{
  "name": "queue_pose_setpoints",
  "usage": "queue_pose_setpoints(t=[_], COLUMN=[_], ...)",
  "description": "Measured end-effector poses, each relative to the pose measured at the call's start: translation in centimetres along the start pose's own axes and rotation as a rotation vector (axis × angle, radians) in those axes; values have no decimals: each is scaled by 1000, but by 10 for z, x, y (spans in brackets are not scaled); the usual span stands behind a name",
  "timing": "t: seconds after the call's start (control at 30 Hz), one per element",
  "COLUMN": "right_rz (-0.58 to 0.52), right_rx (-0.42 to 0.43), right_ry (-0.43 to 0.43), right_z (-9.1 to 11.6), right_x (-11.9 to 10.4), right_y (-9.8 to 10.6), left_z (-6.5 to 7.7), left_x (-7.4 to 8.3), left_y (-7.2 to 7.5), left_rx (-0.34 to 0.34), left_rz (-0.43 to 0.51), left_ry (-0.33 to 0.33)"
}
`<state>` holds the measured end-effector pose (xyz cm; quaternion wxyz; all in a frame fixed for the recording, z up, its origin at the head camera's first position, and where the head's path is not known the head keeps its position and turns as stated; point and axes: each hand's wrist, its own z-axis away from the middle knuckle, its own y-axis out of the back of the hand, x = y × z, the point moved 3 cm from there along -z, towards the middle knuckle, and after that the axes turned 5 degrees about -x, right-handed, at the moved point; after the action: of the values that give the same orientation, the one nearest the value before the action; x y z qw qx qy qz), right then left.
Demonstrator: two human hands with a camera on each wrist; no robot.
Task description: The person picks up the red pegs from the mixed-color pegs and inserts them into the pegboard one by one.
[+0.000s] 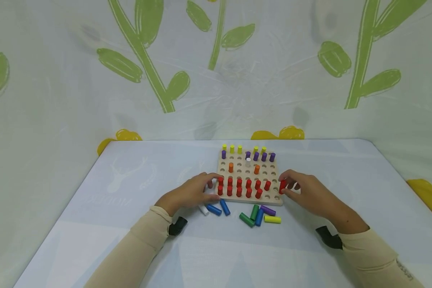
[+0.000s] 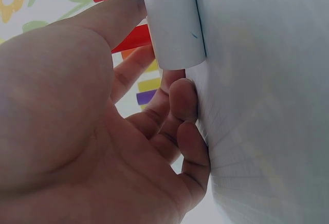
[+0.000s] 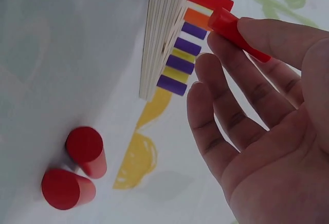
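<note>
A wooden pegboard (image 1: pixel 250 201) lies on the table, with red pegs (image 1: pixel 239 192) in its two front rows. Behind these stand orange pegs (image 1: pixel 231 167), a white peg (image 1: pixel 248 162), purple pegs (image 1: pixel 256 156) and yellow pegs (image 1: pixel 232 149). My left hand (image 1: pixel 189 194) holds the board's front left corner, thumb and index finger apart; the exact contact is partly hidden. At the board's right edge, my right hand (image 1: pixel 311 194) pinches a red peg (image 3: pixel 239 35) between thumb and index finger, the peg tilted. Its other fingers are spread and loosely bent.
In front of the board lie loose blue pegs (image 1: pixel 225 207), green pegs (image 1: pixel 247 220), a purple peg (image 1: pixel 268 211) and a yellow peg (image 1: pixel 272 219). A loose white peg (image 2: pixel 175 23) is beside my left hand. Two red pegs (image 3: pixel 85 149) show in the right wrist view.
</note>
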<state>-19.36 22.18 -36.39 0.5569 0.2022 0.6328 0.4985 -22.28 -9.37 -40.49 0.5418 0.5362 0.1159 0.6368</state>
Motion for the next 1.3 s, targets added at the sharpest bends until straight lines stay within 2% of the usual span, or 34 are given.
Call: queue_pose_setpoints(t=[0.37, 1.3], right_rz=[-25, 39], right_rx=[-28, -34], right_ry=[-12, -6], right_z=[-3, -4], right_x=[-9, -16], right_y=[-9, -23], left_z=[-1, 0], left_x=[-3, 0], left_y=[-1, -1], left_rx=[7, 5], left_rz=[5, 5], left_ry=[4, -13])
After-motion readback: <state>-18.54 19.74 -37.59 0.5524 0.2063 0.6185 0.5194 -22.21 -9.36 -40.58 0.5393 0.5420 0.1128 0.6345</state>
